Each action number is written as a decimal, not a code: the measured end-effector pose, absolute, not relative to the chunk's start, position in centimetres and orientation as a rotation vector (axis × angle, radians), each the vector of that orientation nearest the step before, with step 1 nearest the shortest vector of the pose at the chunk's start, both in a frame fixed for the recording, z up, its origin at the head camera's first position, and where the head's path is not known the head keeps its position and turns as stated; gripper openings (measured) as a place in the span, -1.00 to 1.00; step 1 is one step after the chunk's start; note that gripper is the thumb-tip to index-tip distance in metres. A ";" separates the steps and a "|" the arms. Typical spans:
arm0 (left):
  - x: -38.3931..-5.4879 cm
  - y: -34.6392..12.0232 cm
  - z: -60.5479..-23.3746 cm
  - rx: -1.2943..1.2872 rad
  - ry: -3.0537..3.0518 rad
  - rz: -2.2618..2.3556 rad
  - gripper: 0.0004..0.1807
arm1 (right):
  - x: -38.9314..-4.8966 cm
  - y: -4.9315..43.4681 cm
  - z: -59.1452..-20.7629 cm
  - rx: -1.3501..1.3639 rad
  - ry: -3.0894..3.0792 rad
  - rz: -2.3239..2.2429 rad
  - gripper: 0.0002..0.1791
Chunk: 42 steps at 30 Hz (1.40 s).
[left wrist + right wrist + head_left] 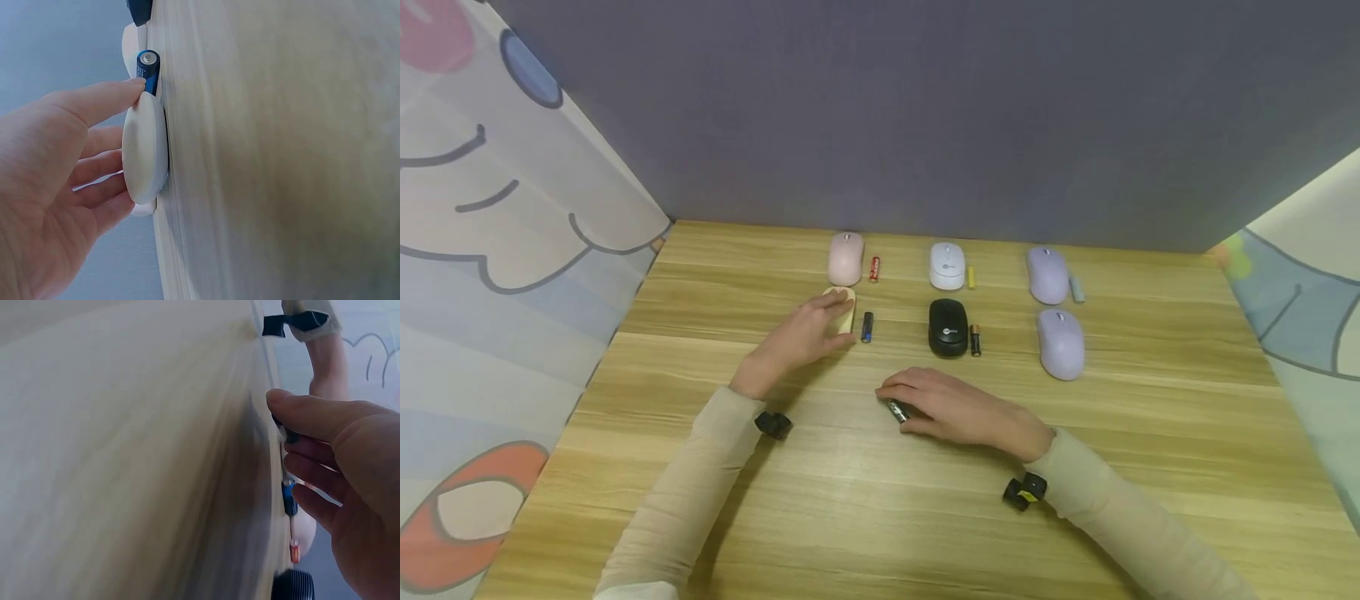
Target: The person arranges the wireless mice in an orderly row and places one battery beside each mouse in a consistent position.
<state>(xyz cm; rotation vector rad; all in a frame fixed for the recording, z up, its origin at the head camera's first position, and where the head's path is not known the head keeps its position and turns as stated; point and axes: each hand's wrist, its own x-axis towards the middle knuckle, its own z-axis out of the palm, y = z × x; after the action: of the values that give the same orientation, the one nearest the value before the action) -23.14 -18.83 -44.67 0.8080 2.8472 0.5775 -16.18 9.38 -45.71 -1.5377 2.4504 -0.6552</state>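
Note:
My left hand [802, 335] is at a pale yellow computer mouse [846, 316], which lies on the table. In the left wrist view the thumb touches one end of that mouse [142, 150] while the fingers curl along its far side. A blue and black battery [867, 327] lies just right of it. My right hand [951, 406], nearer the front, pinches a dark battery with silvery markings [898, 411] between thumb and fingers. The fingers hide most of this battery in the right wrist view.
Behind stand a pink mouse [846, 259] with a red battery [874, 269] and a white mouse [947, 267] with a yellow battery [971, 277]. A black mouse [948, 328] has a dark battery [975, 340] beside it. Rightward lie two lilac mice [1047, 276] and a grey battery [1077, 289].

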 end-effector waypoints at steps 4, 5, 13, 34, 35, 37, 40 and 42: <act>-23.2 -18.8 -44.7 0.809 2.850 0.575 -0.28 | -16.3 10.5 -45.3 -1.502 2.491 -0.671 -0.44; -23.2 -18.8 -44.7 0.811 2.851 0.575 -0.28 | -16.4 10.8 -45.3 -1.492 2.501 -0.672 -0.44; -23.3 -18.9 -44.9 0.836 2.863 0.565 -0.29 | -16.9 12.9 -44.9 -1.432 2.587 -0.709 -0.41; -23.2 -18.8 -44.8 0.830 2.868 0.573 -0.30 | -17.7 19.1 -44.2 -1.266 2.795 -0.898 -0.35; -23.2 -18.8 -44.8 0.832 2.868 0.573 -0.30 | -17.8 19.4 -44.2 -1.279 2.813 -0.902 -0.34; -23.3 -18.8 -44.9 0.837 2.868 0.576 -0.30 | -17.8 20.0 -44.2 -1.299 2.844 -0.906 -0.32; -23.2 -18.8 -44.9 0.847 2.871 0.584 -0.31 | -17.9 20.9 -44.2 -1.298 2.883 -0.913 -0.31; -23.2 -18.8 -44.8 0.848 2.872 0.586 -0.31 | -17.8 21.5 -44.2 -1.280 2.907 -0.905 -0.30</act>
<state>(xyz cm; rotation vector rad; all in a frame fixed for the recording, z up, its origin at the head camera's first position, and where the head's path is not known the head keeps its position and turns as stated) -23.21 -18.81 -44.85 0.8478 2.8715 0.5865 -17.82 21.50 -44.23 -1.2803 2.9073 -0.9053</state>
